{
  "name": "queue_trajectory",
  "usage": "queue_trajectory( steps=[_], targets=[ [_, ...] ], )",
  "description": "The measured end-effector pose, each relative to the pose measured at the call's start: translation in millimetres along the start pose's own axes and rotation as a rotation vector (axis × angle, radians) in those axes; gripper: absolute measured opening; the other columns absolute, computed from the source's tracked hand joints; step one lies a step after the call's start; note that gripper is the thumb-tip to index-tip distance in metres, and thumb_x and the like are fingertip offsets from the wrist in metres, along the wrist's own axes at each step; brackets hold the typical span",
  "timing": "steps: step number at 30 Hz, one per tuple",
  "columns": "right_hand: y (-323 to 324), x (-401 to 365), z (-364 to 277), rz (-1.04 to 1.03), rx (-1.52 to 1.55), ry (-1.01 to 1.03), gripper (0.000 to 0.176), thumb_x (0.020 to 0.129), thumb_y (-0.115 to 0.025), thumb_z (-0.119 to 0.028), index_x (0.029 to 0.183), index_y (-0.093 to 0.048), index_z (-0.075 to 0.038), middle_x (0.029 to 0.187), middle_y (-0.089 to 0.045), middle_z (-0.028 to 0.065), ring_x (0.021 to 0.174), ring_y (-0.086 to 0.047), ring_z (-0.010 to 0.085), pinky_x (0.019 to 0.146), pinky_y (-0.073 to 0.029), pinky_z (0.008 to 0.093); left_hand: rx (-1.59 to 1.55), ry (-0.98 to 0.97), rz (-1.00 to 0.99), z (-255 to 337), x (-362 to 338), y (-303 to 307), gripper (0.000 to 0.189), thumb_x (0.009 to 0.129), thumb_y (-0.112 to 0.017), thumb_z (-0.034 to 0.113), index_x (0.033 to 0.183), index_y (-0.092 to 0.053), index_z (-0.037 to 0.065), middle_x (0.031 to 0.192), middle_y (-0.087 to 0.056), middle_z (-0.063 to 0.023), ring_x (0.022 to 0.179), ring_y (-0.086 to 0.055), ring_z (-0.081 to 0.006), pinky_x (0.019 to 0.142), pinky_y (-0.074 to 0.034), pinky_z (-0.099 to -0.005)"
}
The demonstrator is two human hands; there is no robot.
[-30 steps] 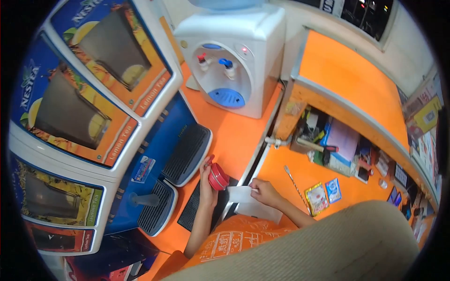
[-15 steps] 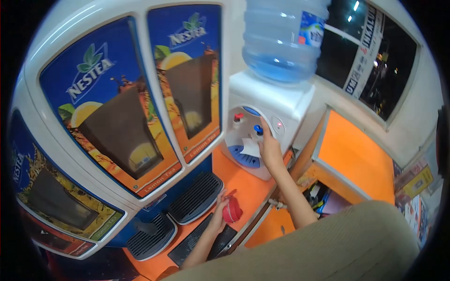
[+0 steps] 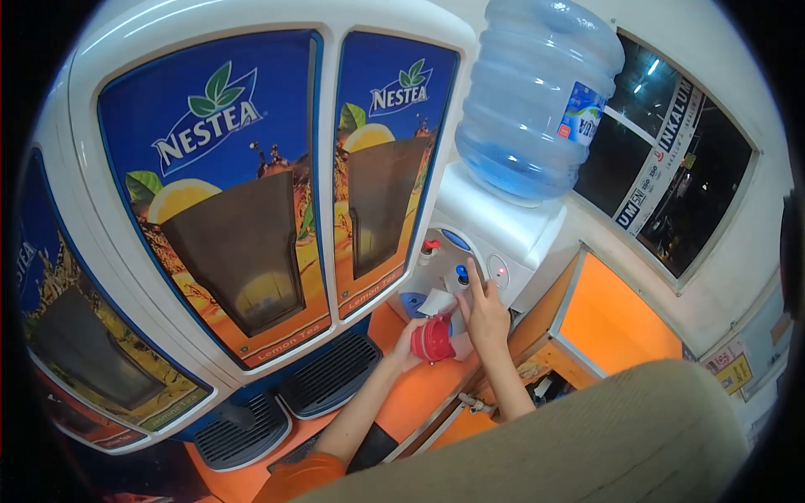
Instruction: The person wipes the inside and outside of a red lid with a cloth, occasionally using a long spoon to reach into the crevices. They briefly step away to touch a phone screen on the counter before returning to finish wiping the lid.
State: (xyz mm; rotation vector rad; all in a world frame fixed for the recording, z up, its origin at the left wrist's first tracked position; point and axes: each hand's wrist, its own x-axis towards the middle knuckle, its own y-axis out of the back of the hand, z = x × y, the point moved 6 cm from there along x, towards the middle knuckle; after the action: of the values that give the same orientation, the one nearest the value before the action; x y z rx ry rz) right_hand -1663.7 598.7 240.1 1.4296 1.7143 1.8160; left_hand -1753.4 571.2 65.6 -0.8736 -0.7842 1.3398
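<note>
A small red ribbed container (image 3: 432, 339) is in my left hand (image 3: 407, 347), fingers wrapped round its side. It is close in front of the water dispenser (image 3: 470, 204), and a pale translucent piece (image 3: 461, 344) shows at its right side. My right hand (image 3: 488, 317) is raised just above it, fingers stretched out and apart, with the fingertips right by the blue tap (image 3: 462, 273). The red tap (image 3: 430, 246) is to the left. Below the taps, a white piece (image 3: 438, 302) overlaps the blue drip tray (image 3: 411, 300).
A big water bottle (image 3: 537, 101) stands upside down on the dispenser. To the left is a tall Nestea drink machine (image 3: 327, 50) with black drip trays (image 3: 331, 373). An orange cabinet (image 3: 620, 310) stands at the right, below a window (image 3: 667, 159). Olive fabric (image 3: 604, 436) fills the lower foreground.
My left hand has carried the red container up and right, from beside the black drip trays to the dispenser. My right hand stays by the blue tap, with more fingers now spread. The view has shifted.
</note>
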Motion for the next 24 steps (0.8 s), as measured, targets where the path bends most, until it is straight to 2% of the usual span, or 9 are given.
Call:
queue_trajectory(
  steps=[2, 3, 6, 8, 9, 11, 12, 14, 24],
  targets=[
    [16.4, 7.3, -11.2, 0.249, 0.097, 0.25, 0.044, 0.078, -0.063, -0.017, 0.119, -0.049, -0.009, 0.094, -0.057, 0.0128, 0.076, -0.06, 0.0346, 0.064, -0.049, 0.0398, 0.156, 0.031, 0.119, -5.3, -1.6, 14.0, 0.051, 0.085, -0.042, 0.043, 0.124, -0.045, 0.009, 0.103, -0.06, -0.0107, 0.089, -0.061, -0.0252, 0.073, -0.052, -0.033],
    [13.6, 11.8, -9.4, 0.246, 0.103, 0.245, 0.044, 0.078, -0.063, -0.017, 0.119, -0.049, -0.009, 0.094, -0.057, 0.0128, 0.076, -0.06, 0.0346, 0.064, -0.049, 0.0398, 0.159, 0.035, 0.126, -3.4, -5.2, 16.0, 0.051, 0.085, -0.042, 0.043, 0.124, -0.045, 0.009, 0.103, -0.06, -0.0107, 0.089, -0.061, -0.0252, 0.073, -0.052, -0.033],
    [9.2, 18.9, -8.9, 0.289, 0.199, 0.389, 0.022, 0.081, -0.059, -0.012, 0.1, -0.055, -0.003, 0.089, -0.057, 0.0128, 0.078, -0.059, 0.0337, 0.065, -0.049, 0.0397, 0.421, 0.181, 0.039, -4.9, -5.4, 9.3, 0.054, 0.086, -0.043, 0.042, 0.126, -0.041, 0.007, 0.11, -0.056, -0.0123, 0.093, -0.06, -0.0228, 0.07, -0.052, -0.0322],
    [-0.3, 22.8, 0.2, 0.167, 0.236, 0.271, 0.014, 0.081, -0.057, -0.008, 0.091, -0.052, -0.001, 0.091, -0.057, 0.0144, 0.079, -0.058, 0.0337, 0.066, -0.048, 0.0402, 0.775, -0.071, 0.13, 5.2, 0.0, -0.7, 0.059, 0.086, -0.044, 0.04, 0.132, -0.034, 0.004, 0.124, -0.045, -0.0149, 0.109, -0.051, -0.0225, 0.084, -0.046, -0.0336],
    [-0.9, 22.4, 1.3, 0.166, 0.237, 0.273, 0.014, 0.081, -0.057, -0.008, 0.091, -0.052, -0.001, 0.091, -0.057, 0.0144, 0.079, -0.058, 0.0337, 0.066, -0.048, 0.0402, 0.774, -0.072, 0.132, 4.8, 1.6, -0.4, 0.059, 0.086, -0.044, 0.04, 0.132, -0.034, 0.004, 0.124, -0.045, -0.0149, 0.109, -0.051, -0.0225, 0.084, -0.046, -0.0336],
    [0.8, 18.5, -1.3, 0.201, 0.248, 0.358, 0.011, 0.079, -0.057, -0.005, 0.087, -0.052, 0.0, 0.091, -0.057, 0.0154, 0.079, -0.058, 0.0344, 0.068, -0.047, 0.0403, 0.953, -0.107, 0.105, 6.8, 4.0, -2.3, 0.066, 0.085, -0.045, 0.039, 0.137, -0.026, 0.003, 0.134, -0.034, -0.0156, 0.123, -0.037, -0.0226, 0.099, -0.032, -0.0334],
    [0.1, 17.9, -0.4, 0.203, 0.248, 0.354, 0.011, 0.079, -0.057, -0.005, 0.087, -0.052, 0.0, 0.091, -0.057, 0.0154, 0.079, -0.058, 0.0344, 0.068, -0.047, 0.0403, 0.955, -0.104, 0.104, 8.8, 1.3, -8.2, 0.066, 0.085, -0.045, 0.039, 0.137, -0.026, 0.003, 0.134, -0.034, -0.0156, 0.123, -0.037, -0.0226, 0.099, -0.032, -0.0334],
    [1.4, 14.9, -0.5, 0.22, 0.272, 0.408, 0.011, 0.078, -0.058, -0.003, 0.087, -0.052, 0.0, 0.091, -0.056, 0.0152, 0.08, -0.058, 0.0347, 0.068, -0.047, 0.0397, 0.843, -0.054, 0.13, 8.7, -4.3, -17.8, 0.069, 0.085, -0.045, 0.039, 0.139, -0.023, 0.002, 0.136, -0.033, -0.0162, 0.128, -0.029, -0.0238, 0.105, -0.021, -0.0315],
    [0.6, 14.4, 0.1, 0.234, 0.262, 0.423, 0.012, 0.076, -0.058, -0.001, 0.086, -0.051, 0.001, 0.092, -0.056, 0.0146, 0.08, -0.058, 0.0337, 0.068, -0.048, 0.0384, 0.835, -0.038, 0.148, 7.9, -3.8, -14.2, 0.069, 0.086, -0.045, 0.041, 0.139, -0.023, 0.005, 0.137, -0.032, -0.0151, 0.127, -0.033, -0.0234, 0.103, -0.026, -0.032]
  ],
)
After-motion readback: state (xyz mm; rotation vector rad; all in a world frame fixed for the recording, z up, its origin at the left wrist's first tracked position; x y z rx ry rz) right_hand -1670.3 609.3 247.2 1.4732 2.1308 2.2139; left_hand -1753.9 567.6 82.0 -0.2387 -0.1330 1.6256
